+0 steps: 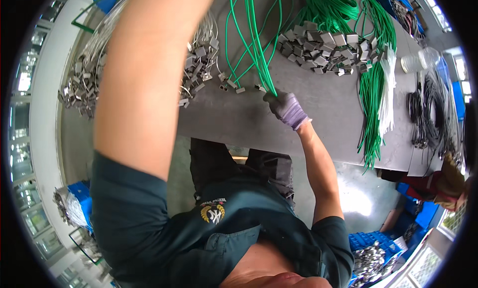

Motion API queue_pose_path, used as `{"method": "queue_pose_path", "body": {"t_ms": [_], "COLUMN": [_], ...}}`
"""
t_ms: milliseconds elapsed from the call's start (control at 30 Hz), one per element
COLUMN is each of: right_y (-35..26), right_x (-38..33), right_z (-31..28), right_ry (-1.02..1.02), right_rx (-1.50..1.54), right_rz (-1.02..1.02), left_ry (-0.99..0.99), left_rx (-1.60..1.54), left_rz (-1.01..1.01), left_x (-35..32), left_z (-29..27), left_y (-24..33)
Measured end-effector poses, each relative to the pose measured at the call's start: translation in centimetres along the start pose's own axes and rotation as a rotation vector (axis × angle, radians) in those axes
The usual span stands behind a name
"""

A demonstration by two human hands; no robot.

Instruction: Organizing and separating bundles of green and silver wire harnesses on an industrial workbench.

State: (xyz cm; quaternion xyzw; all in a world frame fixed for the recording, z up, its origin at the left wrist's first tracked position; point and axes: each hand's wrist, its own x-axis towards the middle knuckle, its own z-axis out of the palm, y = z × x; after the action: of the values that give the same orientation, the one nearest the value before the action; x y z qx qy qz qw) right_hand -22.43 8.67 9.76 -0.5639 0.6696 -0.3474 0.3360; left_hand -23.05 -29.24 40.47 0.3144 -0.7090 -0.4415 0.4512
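Observation:
My right hand (287, 108), in a grey-purple glove, is closed round a small bunch of green cables (255, 34) above the table's near part. The cables run from my fist up past the picture's upper edge. Small metal connectors (240, 89) on cable ends lie on the table just left of the fist. My left forearm (142, 64) reaches up across the view and out at the top, so the left hand is outside the picture. Behind that arm, part of a pile of pale cables with metal connectors (199, 59) is hidden.
Green cables with block-shaped metal ends (323, 49) are heaped on the grey table (224, 118), right of centre. Farther right lie green strands (371, 103), white ties (388, 88), a clear plastic container (420, 60) and black cables (428, 106). Blue crates (371, 245) stand at the lower right.

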Motion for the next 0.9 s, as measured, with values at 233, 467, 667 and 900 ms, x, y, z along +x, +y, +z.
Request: {"method": "queue_pose_path", "body": {"t_ms": [233,467,667,900], "right_y": [1.0,1.2,-0.9,-0.8], "right_x": [-0.7,2.1,2.5,2.7], "right_z": [-1.2,-1.6,0.4,1.8], "right_ry": [-0.192,-0.041,-0.304,-0.199], "right_rx": [0.591,0.852,0.562,0.458], "right_rz": [0.308,0.198,0.325,0.278], "left_ry": [-0.392,-0.256,-0.395,-0.311], "left_rx": [0.854,0.562,-0.44,-0.178], "left_rz": [-0.304,-0.073,-0.664,-0.338], "left_x": [-11.9,-29.1,-38.4,-39.1], "left_z": [6.7,0.0,2.7,4.0], "left_y": [-16.0,-15.8,-19.7,-19.8]}}
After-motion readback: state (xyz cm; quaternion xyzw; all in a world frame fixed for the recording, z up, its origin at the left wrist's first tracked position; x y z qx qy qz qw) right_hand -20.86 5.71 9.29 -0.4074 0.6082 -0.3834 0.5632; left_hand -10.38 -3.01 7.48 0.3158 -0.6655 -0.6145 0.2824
